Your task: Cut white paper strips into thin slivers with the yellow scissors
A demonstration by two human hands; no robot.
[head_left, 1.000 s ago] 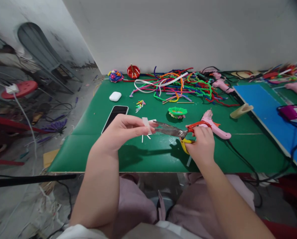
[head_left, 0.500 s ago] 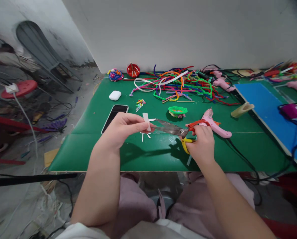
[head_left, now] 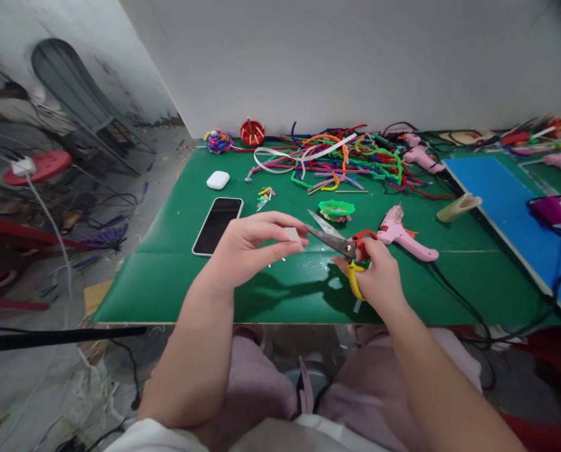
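Between the thumb and fingers of my left hand (head_left: 255,245) is a small white strip (head_left: 293,236), perhaps paper. My right hand (head_left: 377,270) grips scissors (head_left: 334,240) with one red and one yellow handle. Their blades are parted and point left, the lower tip close to my left fingertips. A few white snippets (head_left: 283,258) lie on the table under my left hand, mostly covered by it. Just beyond the scissors sits a small green-rimmed bowl-shaped craft piece (head_left: 336,208). A pink glue gun (head_left: 405,235) lies to the right of my right hand.
Colourful pipe cleaners (head_left: 332,157) are heaped at the back of the green table (head_left: 144,289). A phone (head_left: 218,226) and a white earbud case (head_left: 218,180) lie on the left. To the right are a bamboo piece (head_left: 458,208) and a blue board (head_left: 511,220), with a black cord nearby.
My left hand has moved slightly right and turned the white strip. The scissors have opened wider, and the narrow white piece by the blades no longer shows there.
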